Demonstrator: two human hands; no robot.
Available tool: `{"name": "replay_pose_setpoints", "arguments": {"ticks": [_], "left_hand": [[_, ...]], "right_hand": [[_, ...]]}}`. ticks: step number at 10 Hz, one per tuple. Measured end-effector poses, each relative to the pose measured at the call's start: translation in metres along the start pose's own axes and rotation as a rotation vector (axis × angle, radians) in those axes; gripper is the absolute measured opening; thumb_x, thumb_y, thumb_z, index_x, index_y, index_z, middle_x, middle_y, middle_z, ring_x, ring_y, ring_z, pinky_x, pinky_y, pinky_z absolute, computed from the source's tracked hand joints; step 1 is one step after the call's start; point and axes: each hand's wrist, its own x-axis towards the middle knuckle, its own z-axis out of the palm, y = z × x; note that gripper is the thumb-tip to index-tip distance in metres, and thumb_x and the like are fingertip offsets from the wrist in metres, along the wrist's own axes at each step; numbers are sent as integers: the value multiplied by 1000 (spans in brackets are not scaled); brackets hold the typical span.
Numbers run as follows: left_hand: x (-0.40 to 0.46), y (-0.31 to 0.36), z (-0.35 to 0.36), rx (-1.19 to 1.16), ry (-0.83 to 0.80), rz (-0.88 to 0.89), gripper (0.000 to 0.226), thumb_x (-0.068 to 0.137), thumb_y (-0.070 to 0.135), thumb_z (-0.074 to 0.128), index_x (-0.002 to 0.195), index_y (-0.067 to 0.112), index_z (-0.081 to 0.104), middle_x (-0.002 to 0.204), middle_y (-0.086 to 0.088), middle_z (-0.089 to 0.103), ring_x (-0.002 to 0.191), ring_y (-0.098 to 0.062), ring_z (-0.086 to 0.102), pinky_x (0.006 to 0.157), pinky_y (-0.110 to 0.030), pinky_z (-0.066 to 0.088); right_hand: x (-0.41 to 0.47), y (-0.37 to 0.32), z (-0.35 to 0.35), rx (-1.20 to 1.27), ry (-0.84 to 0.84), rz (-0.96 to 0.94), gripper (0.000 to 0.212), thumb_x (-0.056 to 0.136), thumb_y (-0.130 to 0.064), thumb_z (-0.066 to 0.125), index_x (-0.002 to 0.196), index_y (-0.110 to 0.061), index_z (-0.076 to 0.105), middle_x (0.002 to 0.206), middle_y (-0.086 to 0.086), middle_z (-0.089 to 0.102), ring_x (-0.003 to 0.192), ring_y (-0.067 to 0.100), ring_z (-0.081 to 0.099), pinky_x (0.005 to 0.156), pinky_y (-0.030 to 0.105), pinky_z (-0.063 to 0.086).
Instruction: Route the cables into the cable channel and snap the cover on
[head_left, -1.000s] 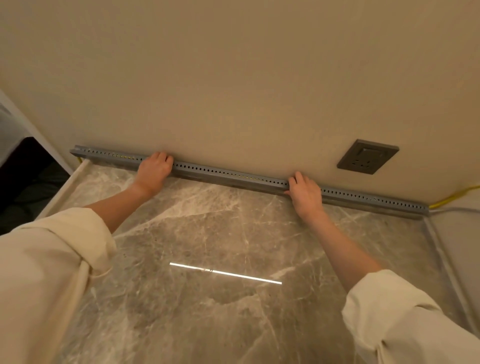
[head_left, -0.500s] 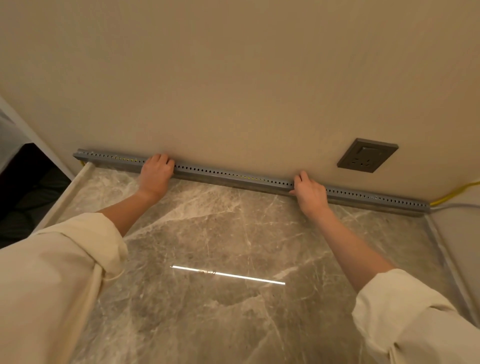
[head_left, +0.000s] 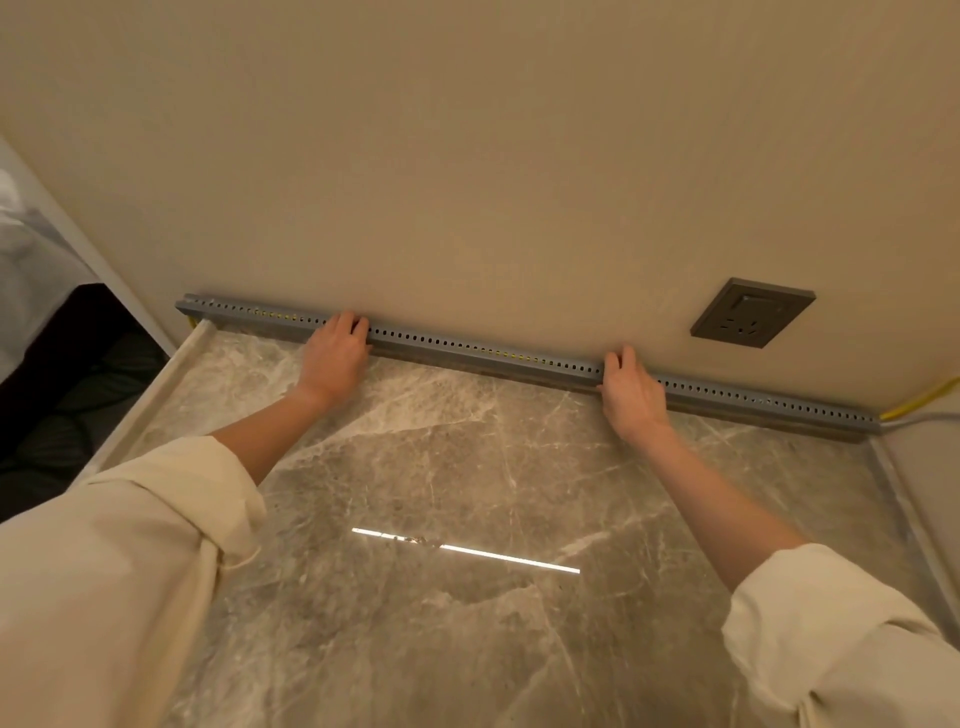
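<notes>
A long grey perforated cable channel (head_left: 488, 352) lies along the foot of the beige wall, at the back edge of the marble surface. Bits of yellow cable show through its holes. My left hand (head_left: 335, 353) rests on the channel left of its middle, fingers curled over its top. My right hand (head_left: 631, 389) rests on it right of the middle, fingers over the top edge. A yellow cable (head_left: 922, 397) and a grey cable (head_left: 919, 420) come out of the channel's right end.
A dark wall socket (head_left: 752, 313) sits above the channel at the right. The grey marble surface (head_left: 467, 467) has raised rims at the left (head_left: 150, 395) and right (head_left: 914, 514). A dark gap and white bedding lie at the far left.
Both hands stay on the channel at nearly the same spots. The view has shifted slightly, with the channel sitting a little lower in frame.
</notes>
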Motion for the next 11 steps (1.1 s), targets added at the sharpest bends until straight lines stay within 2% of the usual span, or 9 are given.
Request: {"name": "replay_pose_setpoints", "arguments": {"ticks": [4, 6, 7, 9, 11], "left_hand": [[-8, -3, -6, -4, 6, -26, 32, 86, 13, 59, 113, -3, 53, 110, -23, 57, 99, -39, 54, 81, -49, 46], [-9, -1, -16, -36, 0, -7, 36, 87, 17, 59, 116, -2, 49, 116, -22, 54, 103, -38, 52, 86, -48, 44], [-9, 0, -28, -29, 13, 5, 38, 86, 16, 60, 116, -3, 49, 115, -23, 55, 102, -40, 54, 83, -49, 44], [-6, 8, -67, -48, 43, 31, 48, 86, 16, 58, 128, -4, 43, 123, -25, 54, 108, -40, 53, 87, -50, 45], [1, 35, -129, -235, 180, 124, 49, 90, 19, 58, 131, -1, 41, 125, -19, 55, 113, -33, 53, 94, -45, 45]], "right_hand": [[-8, -12, -6, 64, 34, -54, 22, 90, -10, 55, 109, -3, 47, 111, 14, 47, 88, 27, 57, 59, 36, 50], [-12, -12, -12, 91, 88, -132, 21, 93, -18, 53, 106, -2, 49, 106, 15, 50, 89, 29, 56, 63, 36, 48], [-15, -10, -24, 121, 123, -154, 21, 94, -20, 50, 103, -2, 51, 104, 16, 51, 86, 30, 56, 64, 37, 47], [-28, 9, -54, 195, 206, -133, 24, 95, -20, 49, 112, -2, 50, 106, 14, 51, 89, 29, 55, 67, 38, 49], [-37, 36, -99, 464, 278, -44, 33, 95, -23, 51, 119, -1, 51, 115, 15, 52, 108, 28, 50, 89, 38, 44]]}}
